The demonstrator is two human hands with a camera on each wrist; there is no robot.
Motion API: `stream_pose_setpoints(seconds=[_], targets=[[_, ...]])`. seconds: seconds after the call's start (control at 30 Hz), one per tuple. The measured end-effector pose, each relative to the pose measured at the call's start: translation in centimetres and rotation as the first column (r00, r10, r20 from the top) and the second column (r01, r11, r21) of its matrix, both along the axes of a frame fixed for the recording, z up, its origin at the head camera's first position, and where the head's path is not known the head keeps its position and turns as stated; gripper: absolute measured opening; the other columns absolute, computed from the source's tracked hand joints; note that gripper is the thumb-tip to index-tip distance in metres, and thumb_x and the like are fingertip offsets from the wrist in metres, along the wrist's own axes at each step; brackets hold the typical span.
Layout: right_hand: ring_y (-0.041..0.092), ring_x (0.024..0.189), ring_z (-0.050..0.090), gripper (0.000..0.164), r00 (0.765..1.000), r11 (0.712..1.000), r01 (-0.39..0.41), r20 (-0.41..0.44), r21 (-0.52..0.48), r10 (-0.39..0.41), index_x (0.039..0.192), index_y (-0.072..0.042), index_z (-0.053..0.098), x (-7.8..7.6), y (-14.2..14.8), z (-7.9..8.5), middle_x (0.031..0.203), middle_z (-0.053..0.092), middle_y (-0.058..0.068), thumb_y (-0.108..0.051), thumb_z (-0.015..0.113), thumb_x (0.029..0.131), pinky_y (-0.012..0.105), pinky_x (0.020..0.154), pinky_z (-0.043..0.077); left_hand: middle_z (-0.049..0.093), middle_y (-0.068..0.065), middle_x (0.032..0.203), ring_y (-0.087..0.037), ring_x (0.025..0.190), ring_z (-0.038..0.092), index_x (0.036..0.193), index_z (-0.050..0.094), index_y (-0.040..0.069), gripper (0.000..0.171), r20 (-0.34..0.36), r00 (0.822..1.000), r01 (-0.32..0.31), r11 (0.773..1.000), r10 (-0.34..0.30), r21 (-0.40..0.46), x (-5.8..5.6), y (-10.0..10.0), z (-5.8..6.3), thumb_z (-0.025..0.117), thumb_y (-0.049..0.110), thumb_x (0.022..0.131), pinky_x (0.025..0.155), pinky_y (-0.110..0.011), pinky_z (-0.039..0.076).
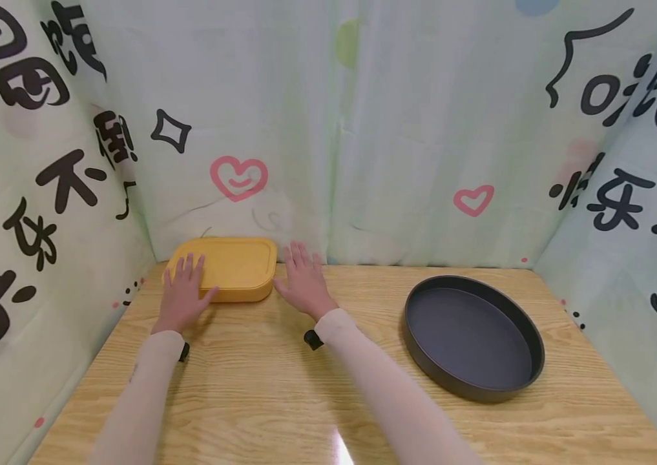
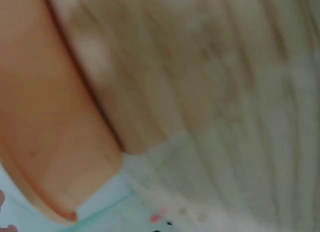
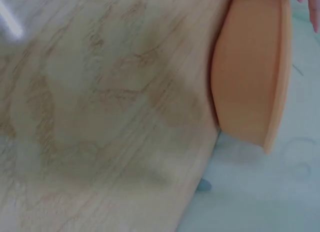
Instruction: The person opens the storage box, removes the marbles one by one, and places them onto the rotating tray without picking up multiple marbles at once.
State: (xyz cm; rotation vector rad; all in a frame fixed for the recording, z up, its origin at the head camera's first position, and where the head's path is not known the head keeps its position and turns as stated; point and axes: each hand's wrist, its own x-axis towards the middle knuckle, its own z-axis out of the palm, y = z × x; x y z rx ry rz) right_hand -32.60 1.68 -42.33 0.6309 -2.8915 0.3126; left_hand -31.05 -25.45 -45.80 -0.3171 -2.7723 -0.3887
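Note:
A yellow lidded rectangular box (image 1: pixel 238 261) rests at the back left of the wooden table, against the curtain. My left hand (image 1: pixel 181 298) lies over the box's left front part with its fingers spread. At the box's right end is my right hand (image 1: pixel 307 283), fingers straight, with the thumb at the box's right side; contact is hard to tell. The side of the box (image 2: pixel 55 101) fills the left part of the left wrist view. In the right wrist view the box (image 3: pixel 250 66) stands at upper right, with a few fingertips (image 3: pixel 314 9) beyond it.
A round dark grey pan (image 1: pixel 473 336) without a visible handle stands on the right side of the wooden table (image 1: pixel 258 387). Printed curtains (image 1: pixel 398 129) enclose the table at the back and both sides.

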Motion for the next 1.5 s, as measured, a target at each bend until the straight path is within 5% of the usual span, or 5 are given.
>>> stream_pose_setpoints(seconds=[0.67, 1.07, 1.5], targets=[[0.023, 0.147, 0.015, 0.076, 0.997, 0.967, -0.048, -0.04, 0.248, 0.06, 0.151, -0.007, 0.017, -1.5, -3.3, -3.1, 0.158, 0.017, 0.01, -0.054, 0.04, 0.095, 0.045, 0.119, 0.019, 0.016, -0.031, 0.152, -0.047, 0.14, 0.013, 0.149, 0.02, 0.002, 0.084, 0.082, 0.994, 0.083, 0.99, -0.074, -0.11, -1.4, -2.7, -1.1, 0.06, 0.044, 0.088, 0.113, -0.063, 0.007], [0.019, 0.145, 0.022, 0.067, 0.984, 0.922, -0.125, -0.07, 0.366, 0.161, 0.151, -0.013, 0.021, -1.4, -4.6, -3.1, 0.157, 0.022, 0.006, -0.049, 0.038, 0.098, 0.042, 0.118, 0.022, 0.019, -0.03, 0.152, -0.048, 0.139, 0.017, 0.149, 0.022, 0.004, 0.08, 0.132, 0.986, 0.116, 0.989, -0.104, -0.087, -2.0, -2.7, -1.0, 0.058, 0.043, 0.089, 0.112, -0.063, 0.014], [0.019, 0.142, 0.031, 0.056, 0.977, 0.913, -0.172, -0.052, 0.371, 0.206, 0.149, -0.019, 0.03, -2.1, -4.5, -3.3, 0.153, 0.032, 0.004, -0.044, 0.037, 0.099, 0.044, 0.115, 0.029, 0.025, -0.029, 0.15, -0.047, 0.137, 0.023, 0.148, 0.029, 0.008, 0.072, 0.115, 0.991, 0.088, 0.989, -0.074, -0.122, -1.8, -2.1, -1.4, 0.056, 0.042, 0.091, 0.111, -0.062, 0.017]])
